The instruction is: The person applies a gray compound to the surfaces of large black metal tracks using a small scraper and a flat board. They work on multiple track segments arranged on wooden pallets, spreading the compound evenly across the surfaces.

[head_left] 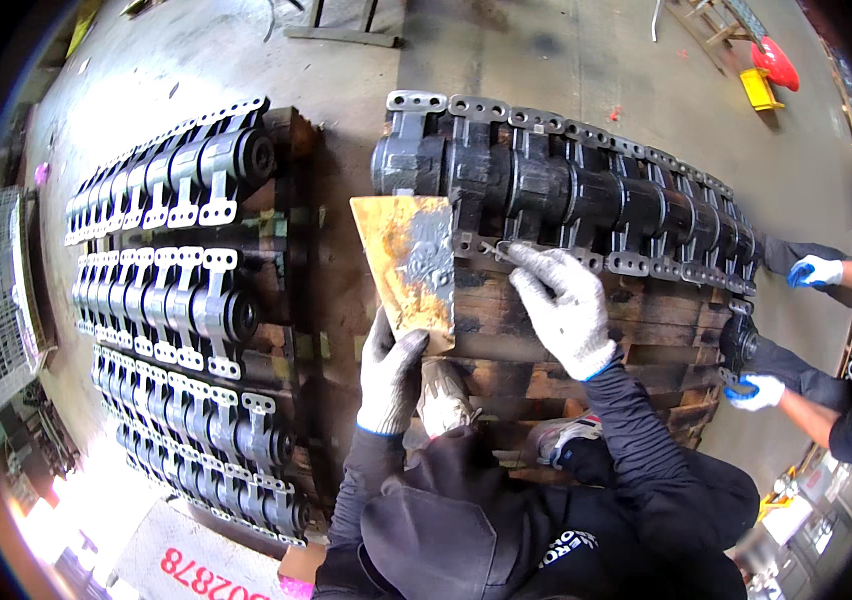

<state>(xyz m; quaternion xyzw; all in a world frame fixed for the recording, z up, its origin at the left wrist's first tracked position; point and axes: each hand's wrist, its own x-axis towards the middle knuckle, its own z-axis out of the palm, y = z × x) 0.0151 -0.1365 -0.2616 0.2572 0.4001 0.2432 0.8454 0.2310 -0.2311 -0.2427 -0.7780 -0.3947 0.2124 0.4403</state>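
Wooden pallet (661, 312) below; left grip (396, 350) closed on rusty plate (401, 265), right grip (521, 272) part-open

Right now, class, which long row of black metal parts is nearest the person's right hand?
The row at upper right, just beyond the right hand; the other long rows lie side by side, across a gap to the left.

The left glove (391, 375) and right glove (566, 310) are white with thin blue edges at the wrists; dark creased sleeves (641, 425) join a black top (596, 578) bearing white lettering (568, 548) toward five o'clock.
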